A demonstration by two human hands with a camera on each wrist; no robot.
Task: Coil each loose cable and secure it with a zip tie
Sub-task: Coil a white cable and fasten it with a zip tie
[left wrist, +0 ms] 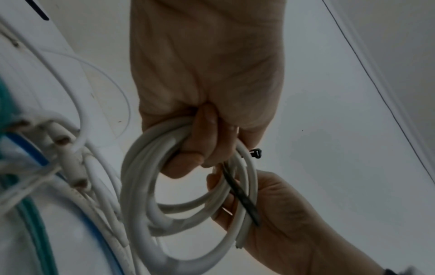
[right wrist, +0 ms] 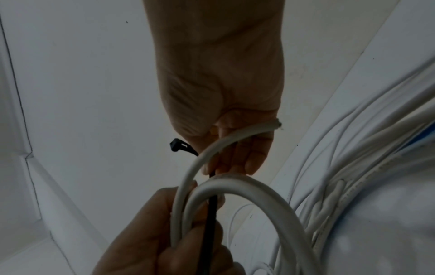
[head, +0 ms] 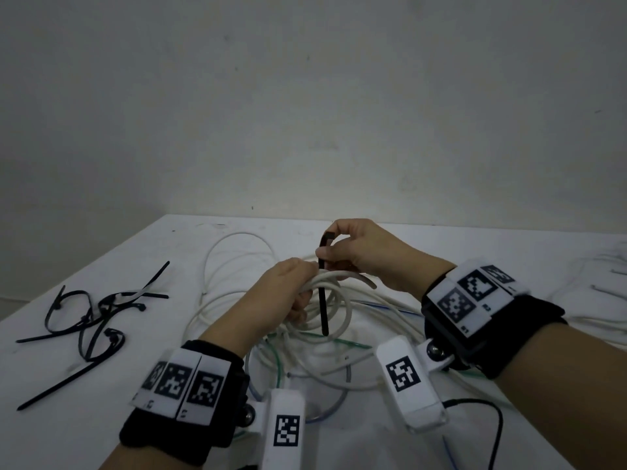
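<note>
My left hand (head: pixel 294 289) grips a coil of white cable (head: pixel 334 301) held just above the table, with the fingers curled through its loops (left wrist: pixel 150 186). My right hand (head: pixel 353 247) pinches a black zip tie (head: pixel 323 293) near its head, right beside the left hand. The tie hangs straight down across the coil; its head (left wrist: pixel 255 153) pokes out past the fingers and its tail (right wrist: pixel 207 227) runs along the cable turns. One cut cable end (right wrist: pixel 276 125) sticks out by my right palm.
Several loose black zip ties (head: pixel 91 320) lie at the left of the white table (head: pixel 475 245). A tangle of white, green and blue cables (head: pixel 305 364) sprawls under my hands. More white cable (head: pixel 597 300) lies at the right edge. A thin black wire (head: pixel 495 422) runs near my right wrist.
</note>
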